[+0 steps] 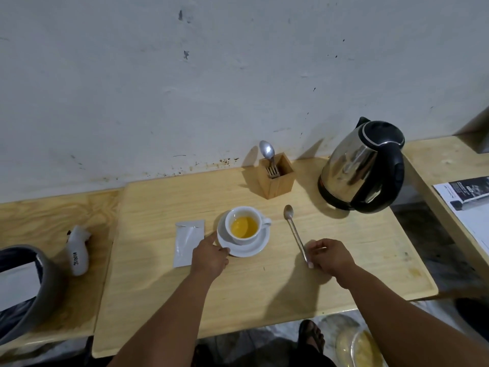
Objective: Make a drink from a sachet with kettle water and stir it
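A white cup (241, 217) with yellow-orange drink stands on a white saucer (258, 246) in the middle of the wooden table (264, 292). My left hand (210, 256) rests at the saucer's left rim, fingers touching it. A flat white sachet (186, 242) lies just left of the saucer, partly under that hand. A long metal spoon (293, 230) lies on the table right of the cup, bowl pointing away. My right hand (329, 256) pinches its handle end. A steel and black kettle (362, 168) stands at the back right.
A wooden holder (277, 181) with a spoon and fork stands behind the cup. A crumpled white packet (78, 251) and a grey bin (29, 290) are on the left. Papers (468, 205) lie on a side table at right. A foot (312, 337) shows below the table edge.
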